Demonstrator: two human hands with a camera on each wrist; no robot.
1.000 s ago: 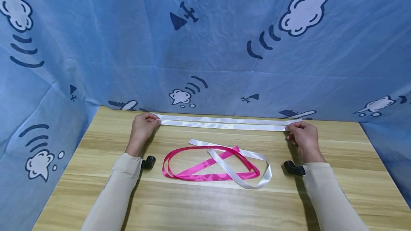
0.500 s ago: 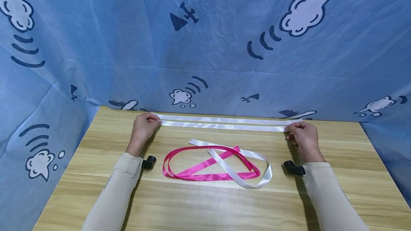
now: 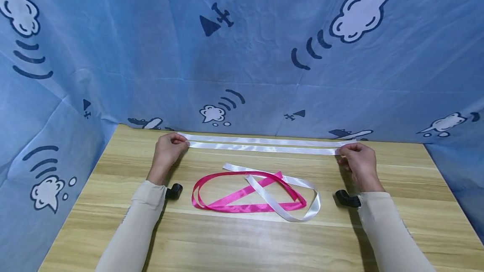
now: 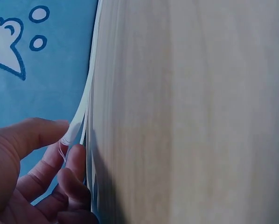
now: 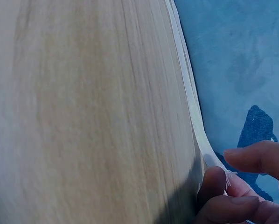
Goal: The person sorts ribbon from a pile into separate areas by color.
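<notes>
Two white satin ribbons lie side by side along the table's back edge in the head view. My left hand (image 3: 168, 150) pinches the left end of the nearer white ribbon (image 3: 261, 149) between thumb and finger; loose threads show at that end in the left wrist view. At the other end, my right hand (image 3: 359, 160) has its thumb and fingertips at the frayed tip of the same ribbon, seen as a pale strip (image 5: 195, 112) in the right wrist view. The farther white ribbon (image 3: 264, 140) lies just behind, its left end partly behind the left hand.
A looped pink ribbon (image 3: 242, 209) lies mid-table, overlapped by another curled white ribbon (image 3: 270, 200). The wooden table (image 3: 234, 247) meets a blue printed cloth (image 3: 257, 53) at the back and sides. Black wrist cameras sit at both cuffs.
My right hand has shifted very slightly to the right at the ribbon's end. The left hand and the ribbons look almost the same.
</notes>
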